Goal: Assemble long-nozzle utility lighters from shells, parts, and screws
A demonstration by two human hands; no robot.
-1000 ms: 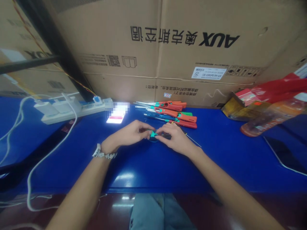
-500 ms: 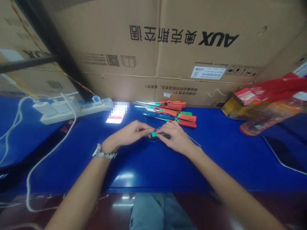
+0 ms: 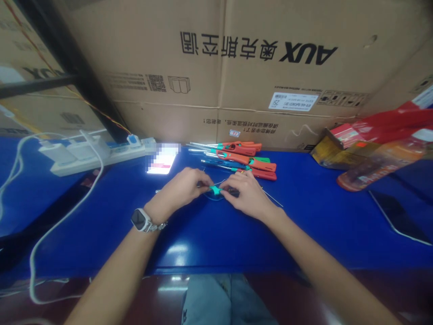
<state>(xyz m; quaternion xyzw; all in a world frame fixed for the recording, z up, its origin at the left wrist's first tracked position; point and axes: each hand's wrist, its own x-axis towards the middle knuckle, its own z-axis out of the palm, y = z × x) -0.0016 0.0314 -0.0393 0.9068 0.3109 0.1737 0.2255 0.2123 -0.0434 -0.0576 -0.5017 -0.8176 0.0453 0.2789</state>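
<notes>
Between my two hands is a small turquoise plastic piece (image 3: 215, 190), held just above the blue table. My left hand (image 3: 189, 186) pinches its left side, and a watch sits on that wrist. On the other side, my right hand (image 3: 246, 192) closes its thumb and fingers at the piece's right edge. Something dark lies under the right fingers, too hidden to name. Past the hands lies a pile of several long-nosed gas lighters (image 3: 237, 157) with orange, red and green handles. A thin metal rod (image 3: 273, 198) pokes out to the right of my right hand.
A lit phone (image 3: 164, 159) and a white power strip (image 3: 98, 158) with plugs and cables lie at the left. To the right are a drink bottle (image 3: 379, 164), a yellow box (image 3: 329, 151) and a dark tablet-like device (image 3: 402, 219). A large cardboard box (image 3: 237, 85) stands behind.
My left hand has shifted slightly left and its wrist has turned, so the watch face shows. More of the turquoise piece is visible between the fingers. My right hand has hardly moved.
</notes>
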